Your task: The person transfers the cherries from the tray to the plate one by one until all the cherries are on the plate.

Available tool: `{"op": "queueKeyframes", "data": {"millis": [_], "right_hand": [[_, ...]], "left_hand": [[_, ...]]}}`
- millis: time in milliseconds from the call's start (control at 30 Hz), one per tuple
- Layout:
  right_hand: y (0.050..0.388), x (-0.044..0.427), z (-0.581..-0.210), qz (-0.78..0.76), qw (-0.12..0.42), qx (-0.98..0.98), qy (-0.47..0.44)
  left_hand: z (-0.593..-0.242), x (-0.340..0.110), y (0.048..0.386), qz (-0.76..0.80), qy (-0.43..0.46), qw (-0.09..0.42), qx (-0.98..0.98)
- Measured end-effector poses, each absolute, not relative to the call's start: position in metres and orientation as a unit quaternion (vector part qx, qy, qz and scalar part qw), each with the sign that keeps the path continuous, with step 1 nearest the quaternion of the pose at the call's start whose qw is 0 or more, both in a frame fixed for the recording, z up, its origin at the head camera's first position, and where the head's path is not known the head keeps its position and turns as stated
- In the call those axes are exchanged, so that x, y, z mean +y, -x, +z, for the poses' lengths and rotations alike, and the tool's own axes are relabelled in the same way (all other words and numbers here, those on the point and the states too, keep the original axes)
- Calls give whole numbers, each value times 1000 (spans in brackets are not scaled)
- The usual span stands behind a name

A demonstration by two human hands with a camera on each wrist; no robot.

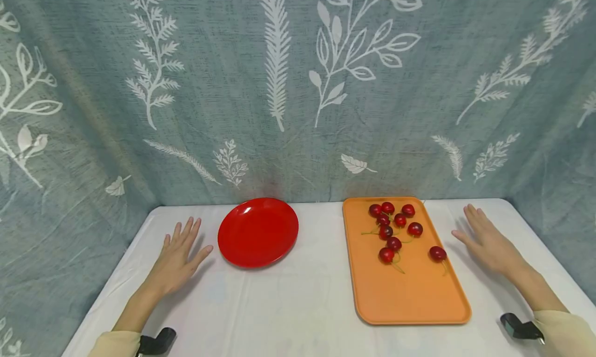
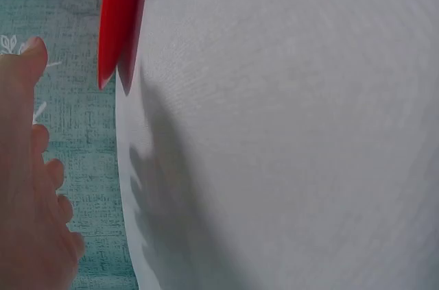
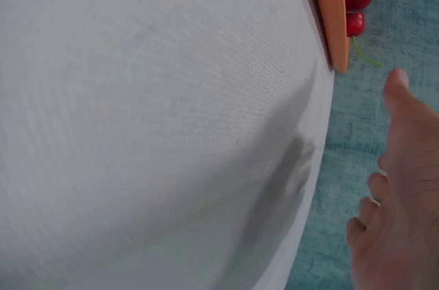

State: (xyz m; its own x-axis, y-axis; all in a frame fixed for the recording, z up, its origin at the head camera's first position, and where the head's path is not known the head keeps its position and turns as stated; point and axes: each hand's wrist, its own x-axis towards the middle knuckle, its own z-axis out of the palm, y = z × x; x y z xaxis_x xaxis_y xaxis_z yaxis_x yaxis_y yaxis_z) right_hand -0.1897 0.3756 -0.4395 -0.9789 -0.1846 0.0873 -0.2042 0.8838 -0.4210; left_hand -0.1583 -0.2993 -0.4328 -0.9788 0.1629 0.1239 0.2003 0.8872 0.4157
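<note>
In the head view my left hand hovers over the white cloth, left of a round red plate; its fingers are straight and hold nothing. Right of an orange tray, my right hand is likewise held above the cloth with extended fingers. Several dark red cherries with stems lie in the tray, mostly bunched in its far half. A single cherry lies apart near the tray's right edge. The left wrist view catches the plate's rim; the right wrist view shows the tray's edge and two cherries.
A white cloth covers the table. Behind it and at both sides hangs a grey-green curtain with white leaf prints. Black wrist devices sit at the left sleeve and the right sleeve.
</note>
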Motion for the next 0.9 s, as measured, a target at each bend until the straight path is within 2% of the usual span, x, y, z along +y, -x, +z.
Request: {"op": "queueKeyframes", "data": {"millis": [167,367,533,700,900], "right_hand": [[192,374,-437,226,42,-969,-91],[195,369,-429,250,107,-957,-102],[200,363,-420,281,133,-947,-76],[203,359,-413,346,129,-928,-44],[208,353,-409,416,69,-907,18]], "left_hand": [[-431,-298,159,-246,98,45,-963],[-425,-296,159,-314,88,48,-944],[-422,-295,160,-373,73,59,-923],[-422,-292,159,-430,46,63,-899],[-422,-284,161,-564,5,34,-825]]}}
